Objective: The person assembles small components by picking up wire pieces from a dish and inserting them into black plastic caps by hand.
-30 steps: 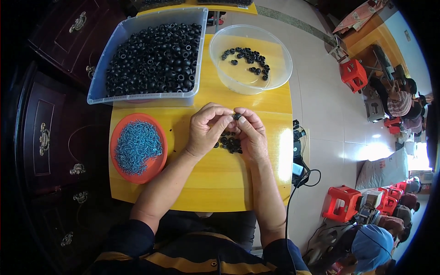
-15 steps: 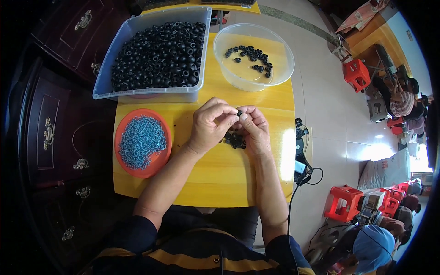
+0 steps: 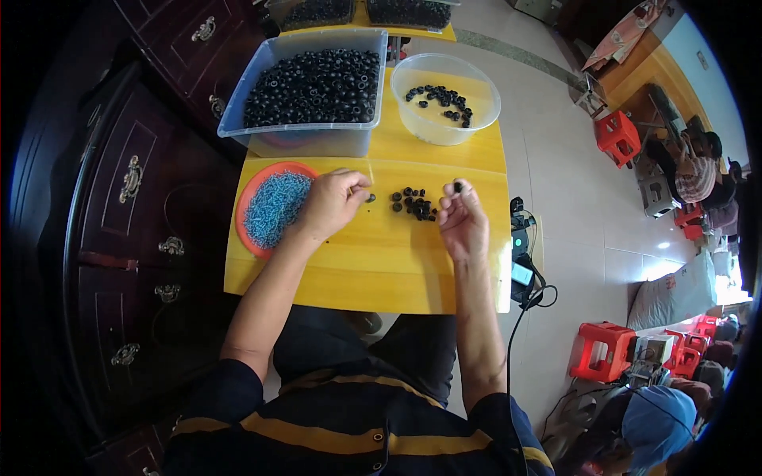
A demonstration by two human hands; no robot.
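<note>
My right hand (image 3: 464, 224) is raised at the right of the yellow table, its fingers pinched on a small black round plastic part (image 3: 458, 187). Beside the orange dish, my left hand (image 3: 335, 201) has its fingers drawn together; what they hold, if anything, is hidden. Just off its fingertips is another black part (image 3: 371, 198), and I cannot tell whether they touch. A loose pile of black parts (image 3: 414, 205) lies on the table between my hands. The orange dish (image 3: 248, 194) is heaped with small bluish metal screws (image 3: 274, 208), partly covered by my left hand.
A big clear bin (image 3: 317, 141) full of black parts stands at the far left of the table (image 3: 381, 278). Right of it is a round clear tub (image 3: 444, 136) with several black parts. Dark drawers (image 3: 119, 190) border the left; cables (image 3: 540, 297) hang at the right edge.
My hands have come apart: the left moved left toward the orange dish, the right moved right with a black part. The view has shifted, and the pile is now uncovered.
</note>
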